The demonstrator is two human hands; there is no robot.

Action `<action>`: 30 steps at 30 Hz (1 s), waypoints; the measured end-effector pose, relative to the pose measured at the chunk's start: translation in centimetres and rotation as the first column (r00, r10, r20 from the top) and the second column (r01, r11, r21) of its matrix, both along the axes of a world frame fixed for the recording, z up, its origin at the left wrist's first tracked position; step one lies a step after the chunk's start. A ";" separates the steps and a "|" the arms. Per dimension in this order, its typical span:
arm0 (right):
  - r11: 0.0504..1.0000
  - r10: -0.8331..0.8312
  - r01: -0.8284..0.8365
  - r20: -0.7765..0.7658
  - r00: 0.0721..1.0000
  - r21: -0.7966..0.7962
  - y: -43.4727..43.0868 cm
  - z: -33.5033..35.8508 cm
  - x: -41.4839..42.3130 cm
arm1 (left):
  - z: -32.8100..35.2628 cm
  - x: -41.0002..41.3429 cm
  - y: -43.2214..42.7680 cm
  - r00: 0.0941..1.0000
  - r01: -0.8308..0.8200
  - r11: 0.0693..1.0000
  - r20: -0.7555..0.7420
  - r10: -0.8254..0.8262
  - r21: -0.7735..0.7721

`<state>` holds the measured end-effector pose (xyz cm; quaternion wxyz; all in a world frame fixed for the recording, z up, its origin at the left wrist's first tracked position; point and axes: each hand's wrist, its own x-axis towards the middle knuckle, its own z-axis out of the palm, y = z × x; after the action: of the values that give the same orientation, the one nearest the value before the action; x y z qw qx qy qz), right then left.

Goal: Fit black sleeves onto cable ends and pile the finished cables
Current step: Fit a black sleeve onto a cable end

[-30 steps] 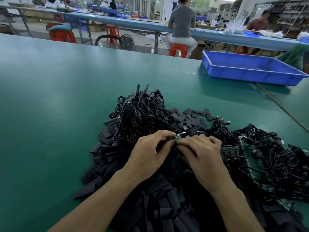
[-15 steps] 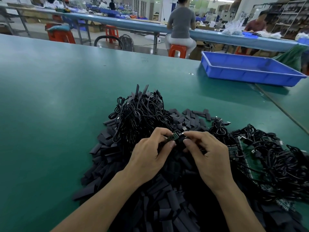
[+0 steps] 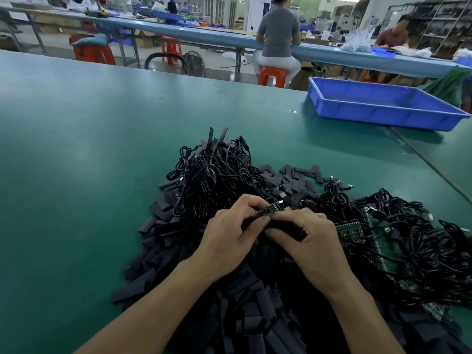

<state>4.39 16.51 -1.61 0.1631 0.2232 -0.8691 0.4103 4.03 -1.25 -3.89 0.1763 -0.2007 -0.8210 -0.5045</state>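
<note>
l hand pinches cable end, a small green board, above sleeve heap. r hand curled on sleeve, prob. light, fiddly; board looks fragile, so grip by edges. sleeve soft, pinch nr mouth.

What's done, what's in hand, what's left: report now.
Done: the sleeved cable pile behind the hands. In hand: left hand pinches a bare green cable end, right hand holds a black sleeve. Left: the tangle of unsleeved cables at right, many loose sleeves.
</note>
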 end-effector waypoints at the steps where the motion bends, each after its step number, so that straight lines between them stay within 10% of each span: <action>1: 1.000 -0.002 0.002 -0.003 1.000 -0.025 0.1 0.0 0.0 | 0.0 0.0 0.0 1.000 -0.008 1.000 -0.006 0.008 0.007; 30: 0.956 -0.064 0.064 0.010 0.998 -0.287 0.8 -0.3 -0.6 | -0.9 -0.7 -0.3 0.996 -0.052 0.998 -0.069 0.054 0.026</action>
<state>3.82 17.32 -1.88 0.2066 0.1685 -0.8071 0.5268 3.35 -1.52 -4.77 0.2207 -0.1943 -0.8131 -0.5024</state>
